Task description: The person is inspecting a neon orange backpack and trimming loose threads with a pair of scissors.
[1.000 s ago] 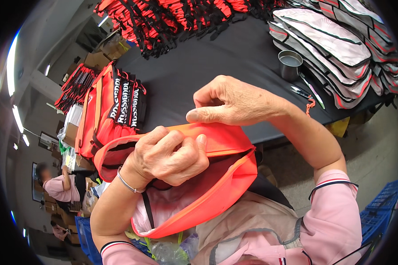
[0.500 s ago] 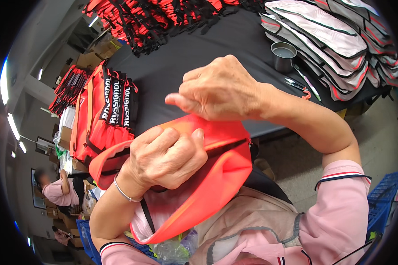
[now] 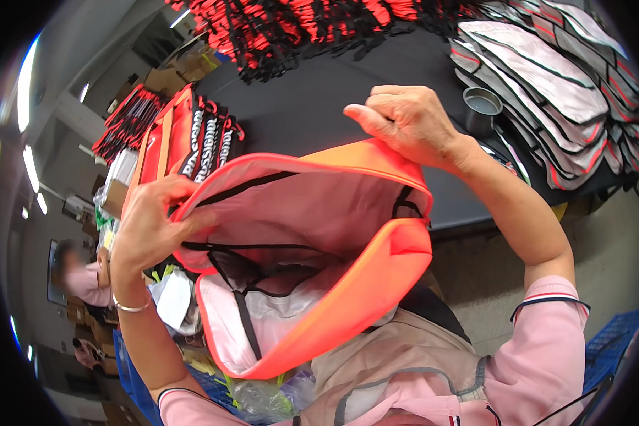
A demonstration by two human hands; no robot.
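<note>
A bright red-orange bag (image 3: 348,305) gapes open in front of me, showing a pale lining with black edge binding and a dark mesh pocket (image 3: 263,270). My left hand (image 3: 153,224) grips the left end of its upper rim, thumb inside the opening and fingers outside. At the far right side of the bag, my right hand (image 3: 412,124) is closed with its fingers curled and thumb pointing left. Its underside meets the bag's upper edge, and whatever the curled fingers hold is hidden.
Red bags with black straps (image 3: 199,142) are stacked at left, with more piled at the back of the dark table (image 3: 291,106). Grey-white panels (image 3: 539,78) and a metal cup (image 3: 481,106) lie at right. A person (image 3: 85,277) sits far left. Blue crates (image 3: 614,348) flank me.
The bag has gone from mostly folded shut to wide open. My left hand has moved left and down onto the rim; my right hand has shifted right.
</note>
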